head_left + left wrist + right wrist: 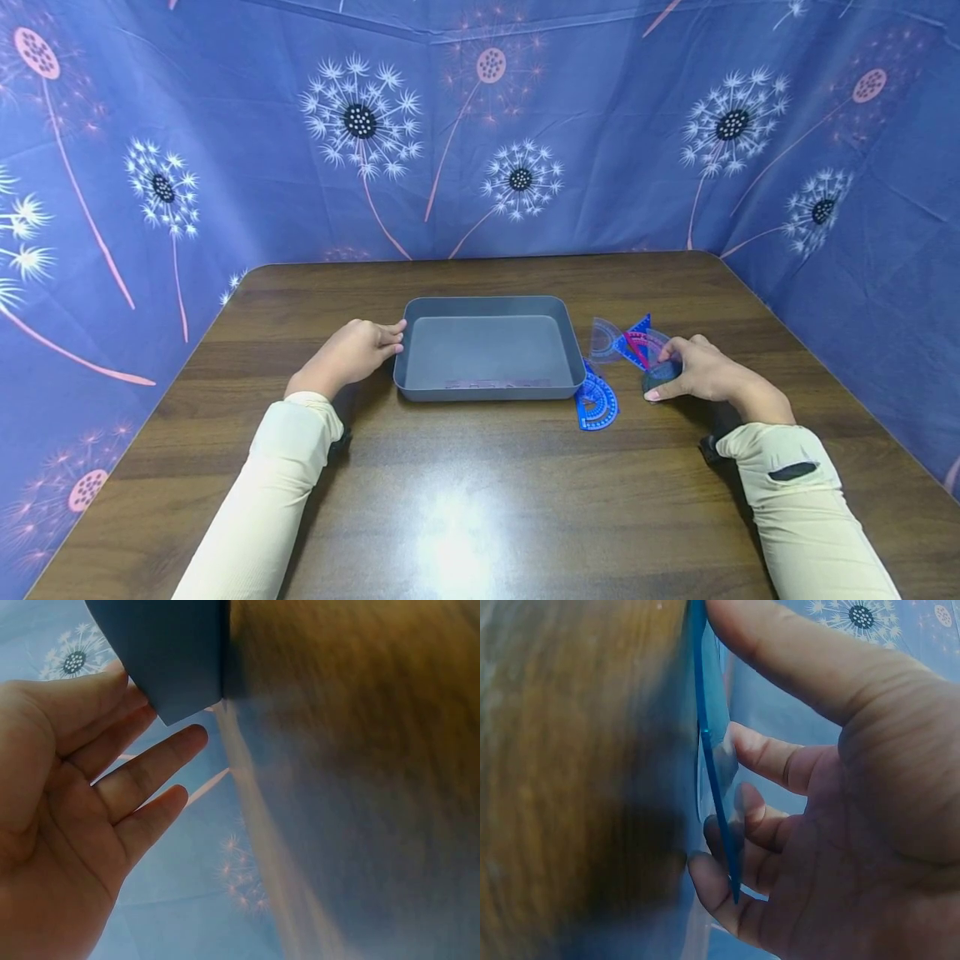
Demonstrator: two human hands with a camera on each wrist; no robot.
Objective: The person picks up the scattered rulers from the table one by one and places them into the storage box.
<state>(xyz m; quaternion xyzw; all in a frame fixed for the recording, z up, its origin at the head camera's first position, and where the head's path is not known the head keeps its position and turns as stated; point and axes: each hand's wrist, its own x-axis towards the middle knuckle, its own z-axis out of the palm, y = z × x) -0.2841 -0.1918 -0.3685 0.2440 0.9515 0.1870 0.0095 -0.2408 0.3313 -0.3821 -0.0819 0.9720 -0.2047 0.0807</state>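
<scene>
Translucent piece [661,376], partly covered, outline unclear

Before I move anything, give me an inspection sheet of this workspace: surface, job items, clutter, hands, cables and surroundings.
Surface: brown wood-grain table, bright glare at the near middle.
Job's things: grey tray; to its right, a blue protractor at the near corner, a clear protractor, a blue triangle and a pink piece, the last two overlapping.
Clutter: nothing seen beyond these.
Left hand: fingertips at the tray's left side.
Right hand: pinches a translucent bluish piece, its full shape hidden.
Cables: nothing seen.
Surroundings: blue dandelion-print cloth behind and at both sides.
</scene>
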